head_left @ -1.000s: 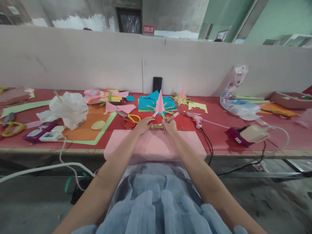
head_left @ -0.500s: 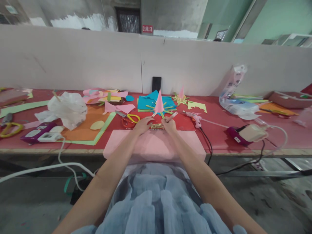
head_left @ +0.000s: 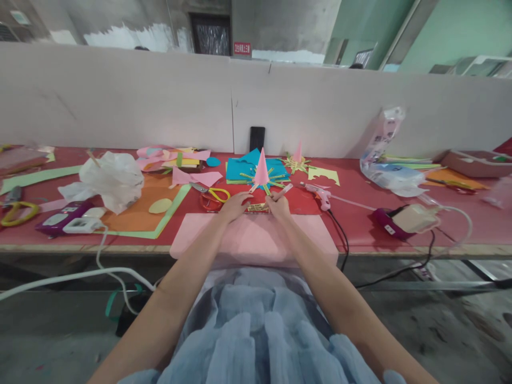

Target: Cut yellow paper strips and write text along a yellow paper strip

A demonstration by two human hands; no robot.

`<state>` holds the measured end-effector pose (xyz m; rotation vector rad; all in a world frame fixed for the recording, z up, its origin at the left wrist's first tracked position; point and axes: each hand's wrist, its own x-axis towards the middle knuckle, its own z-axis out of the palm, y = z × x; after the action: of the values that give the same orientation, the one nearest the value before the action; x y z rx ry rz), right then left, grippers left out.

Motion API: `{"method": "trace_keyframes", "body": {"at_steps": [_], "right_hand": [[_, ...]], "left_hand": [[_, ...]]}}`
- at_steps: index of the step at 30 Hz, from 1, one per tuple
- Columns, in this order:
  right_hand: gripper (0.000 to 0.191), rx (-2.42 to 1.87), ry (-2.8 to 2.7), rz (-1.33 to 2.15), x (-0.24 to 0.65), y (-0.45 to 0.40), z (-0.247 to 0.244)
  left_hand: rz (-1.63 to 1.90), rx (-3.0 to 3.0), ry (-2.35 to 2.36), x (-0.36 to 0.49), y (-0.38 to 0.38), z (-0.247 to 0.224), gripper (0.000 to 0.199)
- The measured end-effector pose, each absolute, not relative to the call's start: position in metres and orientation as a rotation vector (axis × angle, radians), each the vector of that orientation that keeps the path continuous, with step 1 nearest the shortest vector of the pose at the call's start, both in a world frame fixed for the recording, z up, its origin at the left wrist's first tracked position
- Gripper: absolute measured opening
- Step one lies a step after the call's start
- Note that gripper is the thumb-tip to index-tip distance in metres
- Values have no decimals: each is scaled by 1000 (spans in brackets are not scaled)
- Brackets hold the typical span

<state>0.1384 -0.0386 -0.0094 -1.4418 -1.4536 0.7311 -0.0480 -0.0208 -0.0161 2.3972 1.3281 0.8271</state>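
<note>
My right hand is closed around a pen, which slants up to the right, its lower end near a small yellow patterned strip. My left hand lies with fingers stretched and slightly bent at the left end of that strip. Under both hands is a red sheet. Just beyond them a pink paper cone stands upright amid radiating blue and yellow-green strips. Blue paper lies behind it. Red-and-yellow-handled scissors rest left of my left hand.
A pink glue gun with a black cord lies to the right. A second pink cone stands behind, near a black phone. A pink block lies along the front edge. A crumpled white bag and purple power socket are left.
</note>
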Motion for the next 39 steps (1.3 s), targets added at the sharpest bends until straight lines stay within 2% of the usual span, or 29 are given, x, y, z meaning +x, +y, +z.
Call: {"method": "trace_keyframes", "body": {"at_steps": [31,39], "right_hand": [[24,-1434,-1461,718,139,-35,-14],[20,-1471,-1450,768,136,-41,-6]], "left_hand": [[829,2377,1336,-48,-21,-16,36],[830,2403,1318,-49,-17,-20,37]]}}
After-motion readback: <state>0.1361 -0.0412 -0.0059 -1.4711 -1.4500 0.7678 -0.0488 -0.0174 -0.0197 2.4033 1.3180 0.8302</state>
